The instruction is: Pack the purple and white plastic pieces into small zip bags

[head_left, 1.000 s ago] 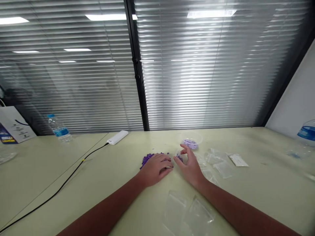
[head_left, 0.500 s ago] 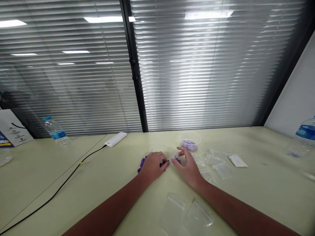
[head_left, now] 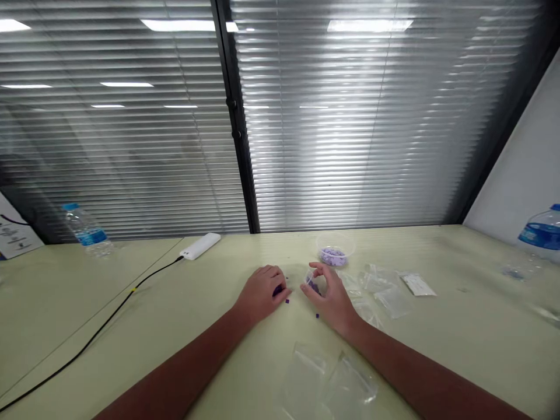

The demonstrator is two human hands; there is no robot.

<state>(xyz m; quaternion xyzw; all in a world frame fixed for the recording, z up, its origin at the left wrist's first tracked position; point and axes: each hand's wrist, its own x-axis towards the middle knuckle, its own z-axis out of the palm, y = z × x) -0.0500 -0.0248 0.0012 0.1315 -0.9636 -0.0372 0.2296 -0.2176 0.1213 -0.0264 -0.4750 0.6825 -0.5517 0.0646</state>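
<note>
My left hand rests on the table with its fingers curled over a dark purple pile, mostly hidden beneath them. To its right, my right hand grips a small clear container between thumb and fingers, with purple pieces inside. A purple piece lies by my left thumb, and another is just below my right hand. Behind my right hand stands a round clear tub holding light purple pieces.
Clear plastic bags and a white packet lie right of my right hand; more bags are nearer. A white power strip with black cable and a bottle are left. Another bottle stands far right.
My left hand has shifted left and covers the dark purple pieces that showed at its left side. Loose purple pieces now show between and below the hands. The view has shifted slightly.
</note>
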